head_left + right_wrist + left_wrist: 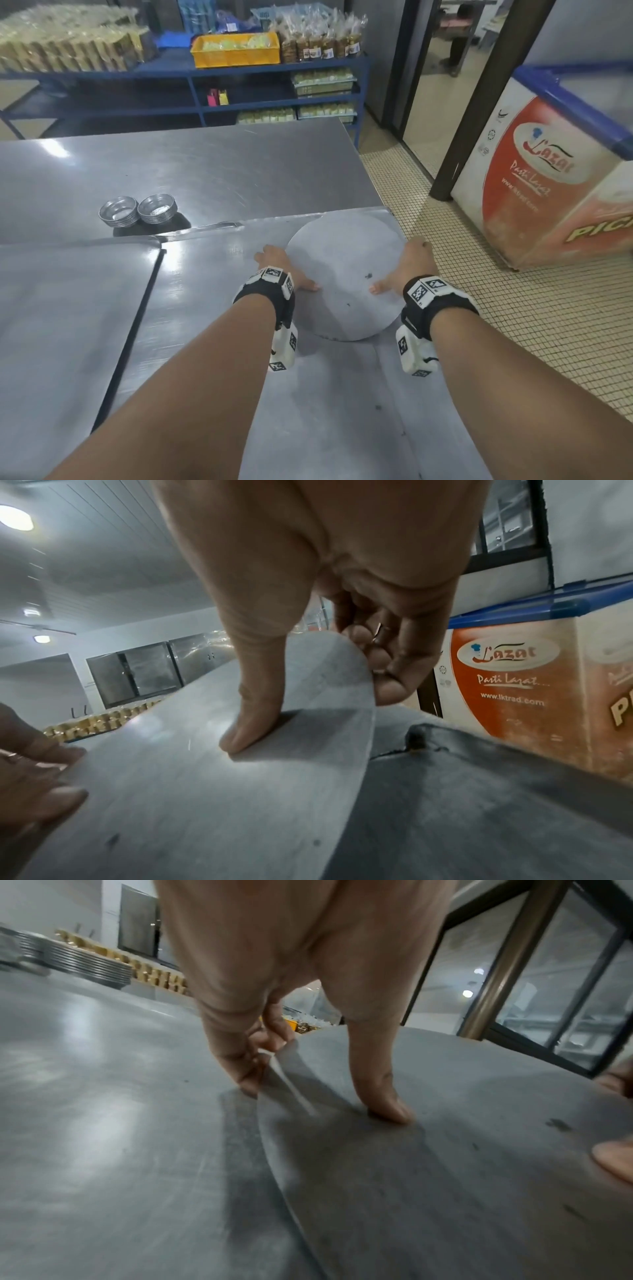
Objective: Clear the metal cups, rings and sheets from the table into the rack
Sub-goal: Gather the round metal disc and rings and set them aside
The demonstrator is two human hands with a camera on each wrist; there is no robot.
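A round grey metal sheet point(346, 274) lies near the right edge of the steel table point(205, 164). My left hand point(281, 269) holds its left rim, thumb on top and fingers curled at the edge point(250, 1066). My right hand point(407, 267) pinches the right rim, thumb pressed on the sheet point(253, 718) and fingers under the raised edge point(387, 669). The sheet point(205, 804) is tilted up slightly on the right side. Two stacks of small metal cups point(138, 209) stand further back on the left.
A freezer chest point(548, 192) with an orange logo stands on the tiled floor to the right. A blue shelf rack point(205, 85) with packaged goods and a yellow crate point(236, 49) is behind the table. A flat tray point(68, 308) lies on the left.
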